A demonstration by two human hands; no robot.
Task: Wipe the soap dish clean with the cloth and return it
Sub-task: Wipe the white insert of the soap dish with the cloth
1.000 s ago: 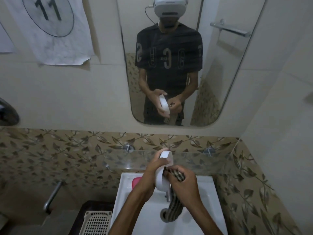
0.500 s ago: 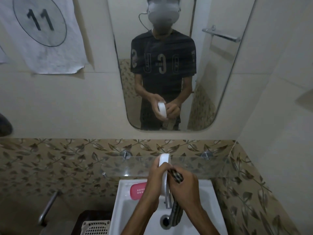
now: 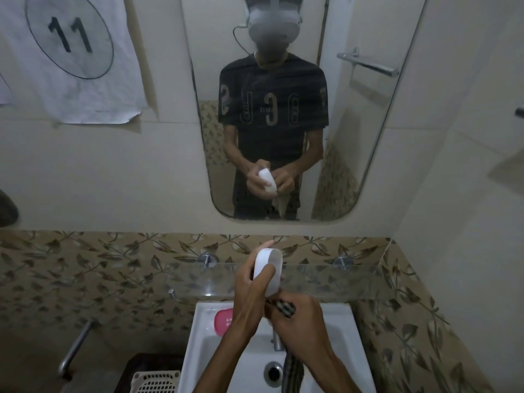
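Observation:
My left hand grips a white oval soap dish, held upright on its end above the white sink. My right hand is shut on a dark checked cloth pressed against the lower end of the dish. The cloth's loose end hangs down over the basin beside the drain. The mirror reflects both hands with the dish and cloth.
A pink soap tray lies on the sink's back left corner. A glass shelf runs along the wall just behind the hands. The tap stands under my right hand. A white basket and a metal bar sit lower left.
The camera has tilted down a little. The dish has turned in my left hand so its hollow side shows more, and my right hand with the cloth has slid to its lower end.

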